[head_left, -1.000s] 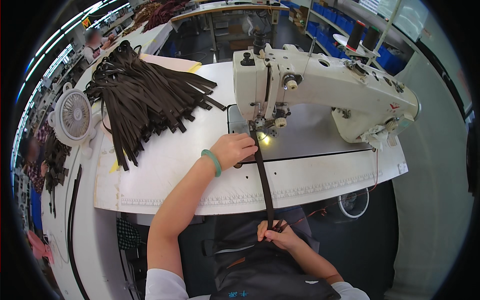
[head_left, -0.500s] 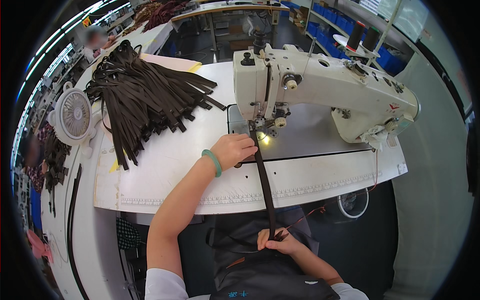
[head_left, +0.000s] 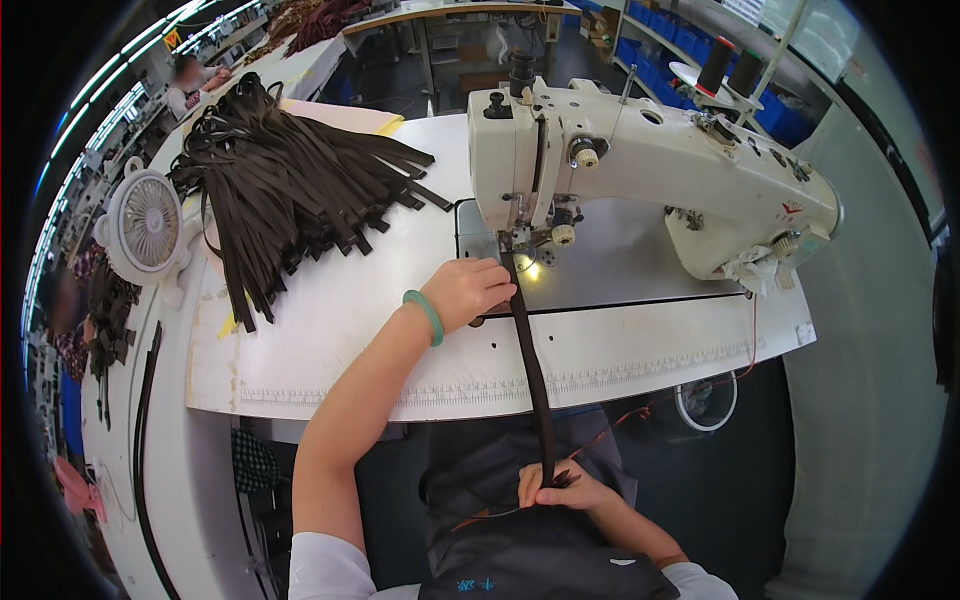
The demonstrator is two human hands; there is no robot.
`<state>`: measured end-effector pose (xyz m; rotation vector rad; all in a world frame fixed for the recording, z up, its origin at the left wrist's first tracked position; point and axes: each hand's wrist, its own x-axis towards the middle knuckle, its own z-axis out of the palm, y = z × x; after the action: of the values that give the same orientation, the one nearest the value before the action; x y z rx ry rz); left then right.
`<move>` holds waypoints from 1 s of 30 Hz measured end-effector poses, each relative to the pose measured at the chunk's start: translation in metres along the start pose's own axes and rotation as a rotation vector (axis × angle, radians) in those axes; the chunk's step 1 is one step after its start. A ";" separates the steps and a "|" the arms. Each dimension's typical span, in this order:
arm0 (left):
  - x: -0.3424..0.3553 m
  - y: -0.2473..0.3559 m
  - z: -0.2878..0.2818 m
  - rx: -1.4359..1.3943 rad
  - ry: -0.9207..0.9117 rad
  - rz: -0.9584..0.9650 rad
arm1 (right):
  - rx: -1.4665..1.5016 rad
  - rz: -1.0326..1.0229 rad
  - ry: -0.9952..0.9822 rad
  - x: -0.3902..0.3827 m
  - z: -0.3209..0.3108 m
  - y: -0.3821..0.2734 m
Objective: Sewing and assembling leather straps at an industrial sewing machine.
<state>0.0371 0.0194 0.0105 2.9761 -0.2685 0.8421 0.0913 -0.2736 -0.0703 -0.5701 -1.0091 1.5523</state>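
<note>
A long, flat dark brown strap runs from under the presser foot of a white sewing machine, over the table edge and down to my lap. My left hand, with a green bangle at the wrist, pinches the strap just in front of the needle area. Lower down, over the dark apron, my right hand grips the strap with fingers closed. Small dark pointed bits stick out by that hand; I cannot tell what they are. The machine's lamp lights the metal plate beside the strap.
A thick pile of dark straps lies on the table's left side. Beside it stands a small white fan. Thread cones rise behind the machine. A white-rimmed bin is below the table's right side. Another person sits far left.
The view has shifted slightly. Both hands keep their hold on the strap, in nearly the same places. A thin curved line now shows over the apron, left of my right hand.
</note>
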 end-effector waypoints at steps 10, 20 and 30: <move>0.000 -0.002 0.005 0.013 0.001 0.008 | 0.127 -0.011 0.265 0.009 0.002 -0.005; -0.003 0.002 0.004 -0.091 -0.039 0.033 | 0.088 -0.184 0.158 0.009 0.013 -0.024; 0.009 0.087 -0.016 -0.121 0.091 0.281 | -0.037 -0.063 0.191 0.006 0.020 -0.031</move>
<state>0.0212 -0.0659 0.0273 2.8180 -0.7195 0.9440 0.0903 -0.2745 -0.0325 -0.6926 -0.9031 1.3978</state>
